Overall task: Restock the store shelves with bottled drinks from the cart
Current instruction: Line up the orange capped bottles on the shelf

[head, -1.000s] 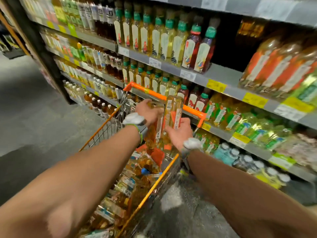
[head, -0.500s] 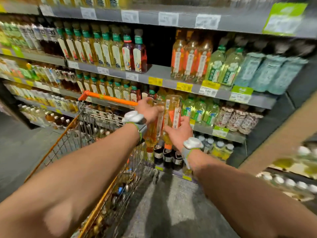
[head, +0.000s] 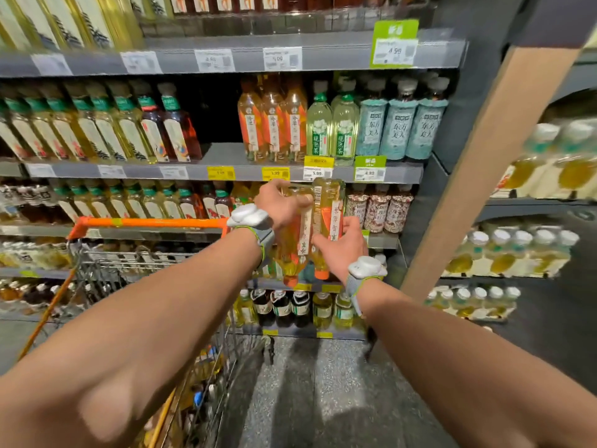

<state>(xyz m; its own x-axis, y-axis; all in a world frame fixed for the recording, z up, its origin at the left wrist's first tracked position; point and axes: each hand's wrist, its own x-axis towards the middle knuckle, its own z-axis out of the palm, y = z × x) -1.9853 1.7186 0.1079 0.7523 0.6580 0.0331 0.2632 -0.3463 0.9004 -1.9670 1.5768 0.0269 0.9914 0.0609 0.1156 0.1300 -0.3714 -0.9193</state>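
Observation:
I hold two orange-labelled tea bottles upside down, caps pointing at the floor, in front of the shelves. My left hand point(head: 280, 206) grips the left bottle point(head: 295, 253) from above. My right hand point(head: 342, 247) grips the right bottle point(head: 328, 202) low on its label. Matching orange-labelled bottles point(head: 273, 124) stand on the shelf point(head: 223, 153) just above, with a dark empty gap to their left. The orange-handled wire cart point(head: 145, 223) sits at lower left with more bottles point(head: 206, 363) inside.
Shelves full of tea and water bottles run left to right, with price tags point(head: 275, 173) on the edges. A tan diagonal post point(head: 484, 176) stands on the right, with water bottles point(head: 513, 250) behind it. Grey speckled floor point(head: 323, 389) lies between my forearms.
The view has swung right along the shelves; the cart now sits further left. Both hands keep hold of the two bottles, carried in front of the shelf section with matching orange-labelled bottles.

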